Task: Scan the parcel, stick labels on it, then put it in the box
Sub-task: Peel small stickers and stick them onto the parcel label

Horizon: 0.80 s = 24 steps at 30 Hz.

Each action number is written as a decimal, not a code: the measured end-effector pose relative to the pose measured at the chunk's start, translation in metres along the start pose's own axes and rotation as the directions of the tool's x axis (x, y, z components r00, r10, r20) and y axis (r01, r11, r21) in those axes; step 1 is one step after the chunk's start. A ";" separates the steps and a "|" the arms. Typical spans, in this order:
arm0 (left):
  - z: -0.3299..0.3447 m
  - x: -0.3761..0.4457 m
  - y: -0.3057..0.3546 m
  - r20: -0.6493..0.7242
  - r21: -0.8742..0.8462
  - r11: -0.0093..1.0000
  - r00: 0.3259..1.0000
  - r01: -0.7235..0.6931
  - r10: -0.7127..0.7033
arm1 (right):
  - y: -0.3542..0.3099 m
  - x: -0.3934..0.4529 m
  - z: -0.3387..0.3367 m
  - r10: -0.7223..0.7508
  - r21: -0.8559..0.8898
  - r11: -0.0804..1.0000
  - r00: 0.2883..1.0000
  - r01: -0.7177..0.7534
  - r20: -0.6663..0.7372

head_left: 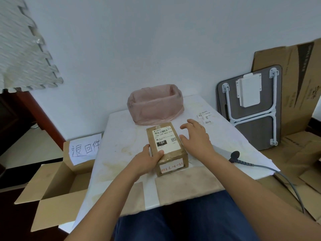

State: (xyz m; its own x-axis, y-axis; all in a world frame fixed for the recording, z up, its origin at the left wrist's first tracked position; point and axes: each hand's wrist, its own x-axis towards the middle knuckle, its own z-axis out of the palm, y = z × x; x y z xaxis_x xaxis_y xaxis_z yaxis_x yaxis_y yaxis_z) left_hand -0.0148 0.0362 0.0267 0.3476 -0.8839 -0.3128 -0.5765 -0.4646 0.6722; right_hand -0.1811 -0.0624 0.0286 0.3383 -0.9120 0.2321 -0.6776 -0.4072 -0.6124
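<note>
A brown cardboard parcel (169, 150) lies on the white table (121, 141), with a white shipping label on top and a handwritten sticker on its near end. My left hand (148, 158) grips its near left corner, thumb on the top label. My right hand (195, 136) hovers just right of the parcel, fingers spread, holding nothing. Several small white labels (205, 117) lie at the table's far right. An open cardboard box (52, 188) with a handwritten paper sign stands on the floor to the left. A scanner's black end and grey cable (234, 156) rest at the right edge.
A bin lined with a pink bag (155, 104) stands at the back of the table. A folded small table (250, 105) and flattened cardboard (298, 80) lean on the wall at right. A foam mat (22, 49) hangs at upper left.
</note>
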 end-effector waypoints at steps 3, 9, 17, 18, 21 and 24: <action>-0.006 0.000 0.009 -0.124 0.136 0.987 0.987 -0.081 0.098 | 0.009 0.002 -0.002 0.004 0.101 0.995 0.999 0.001 -0.045; -0.021 0.034 0.037 -0.215 0.221 0.950 0.939 -0.220 0.268 | 0.048 0.031 -0.026 0.267 0.338 0.915 0.958 -0.220 -0.100; -0.016 0.095 0.099 -0.149 0.370 0.855 0.885 -0.364 0.441 | 0.116 0.094 -0.037 0.439 0.302 0.869 0.893 -0.393 -0.102; -0.013 0.103 0.105 -0.137 0.375 0.853 0.888 -0.363 0.439 | 0.124 0.102 -0.035 0.441 0.276 0.872 0.893 -0.403 -0.088; -0.005 0.126 0.120 -0.103 0.405 0.844 0.900 -0.352 0.424 | 0.141 0.128 -0.028 0.446 0.214 0.880 0.893 -0.425 -0.059; 0.003 0.145 0.130 -0.078 0.417 0.846 0.914 -0.333 0.398 | 0.151 0.146 -0.019 0.432 0.147 0.892 0.902 -0.427 0.000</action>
State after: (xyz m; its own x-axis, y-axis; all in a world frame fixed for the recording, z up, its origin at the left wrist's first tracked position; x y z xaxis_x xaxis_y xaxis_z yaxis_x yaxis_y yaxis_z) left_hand -0.0416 -0.1521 0.0667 0.1453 -0.9888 0.0340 -0.9117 -0.1205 0.3927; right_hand -0.2463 -0.2582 -0.0152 0.0127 -0.9984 -0.0552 -0.6532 0.0336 -0.7565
